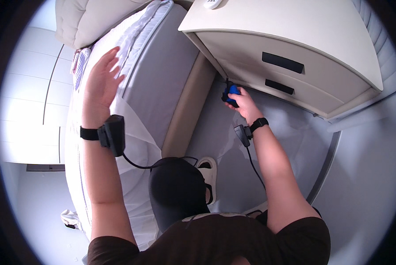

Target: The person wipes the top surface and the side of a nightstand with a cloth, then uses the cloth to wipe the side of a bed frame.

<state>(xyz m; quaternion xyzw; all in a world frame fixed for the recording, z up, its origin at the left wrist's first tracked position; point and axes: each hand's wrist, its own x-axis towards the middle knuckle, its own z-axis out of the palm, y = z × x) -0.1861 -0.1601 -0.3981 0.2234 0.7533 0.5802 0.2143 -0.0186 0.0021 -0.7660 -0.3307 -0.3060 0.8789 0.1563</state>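
Note:
My right hand [241, 105] is closed around a small blue-and-black object [232, 92], whose kind I cannot make out. It is held low, close to the foot of a cream bedside cabinet [237, 48] and the corner where the cabinet meets the bed. Over the side of the bed [158, 75], my left hand [103, 84] is raised with its fingers apart and nothing in it. A black strap with a dark device sits on each wrist.
Two dark handles [283, 62] mark the cabinet's drawers. A small white object [212, 4] lies on its top. Grey floor [277, 119] runs between bed and cabinet. Below me is a light slipper [210, 170]. Cables hang from both wrist devices.

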